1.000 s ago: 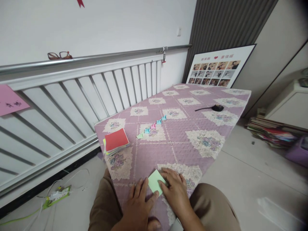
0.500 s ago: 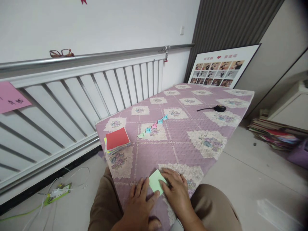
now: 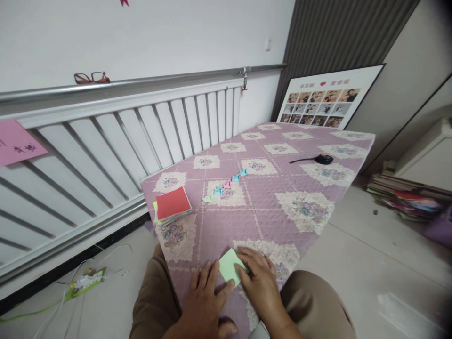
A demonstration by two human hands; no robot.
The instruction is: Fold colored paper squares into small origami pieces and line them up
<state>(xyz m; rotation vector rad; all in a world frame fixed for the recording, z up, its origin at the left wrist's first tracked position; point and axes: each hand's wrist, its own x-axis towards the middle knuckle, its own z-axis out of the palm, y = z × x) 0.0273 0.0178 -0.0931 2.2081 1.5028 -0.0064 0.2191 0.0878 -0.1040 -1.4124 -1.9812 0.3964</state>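
Note:
A light green paper square (image 3: pixel 230 266) lies on the purple quilted cover (image 3: pixel 226 226) at its near edge. My left hand (image 3: pixel 206 301) rests flat beside it, fingers stretched out, thumb touching the paper's lower corner. My right hand (image 3: pixel 259 282) lies on the paper's right side, fingers pressing its edge down onto the cover. Neither hand lifts the paper. Farther up the cover sits a stack of coloured paper (image 3: pixel 173 206) with a red sheet on top, and a row of small folded paper pieces (image 3: pixel 226 183).
A black object with a cord (image 3: pixel 319 159) lies near the cover's far right. A white slatted radiator panel (image 3: pixel 123 136) runs along the left, glasses (image 3: pixel 92 76) on its rail. A photo board (image 3: pixel 326 101) leans at the back. Books (image 3: pixel 402 195) are piled on the floor right; cables (image 3: pixel 84 280) lie left.
The view has shifted slightly. Both hands and the green paper stay in the same place on the cover.

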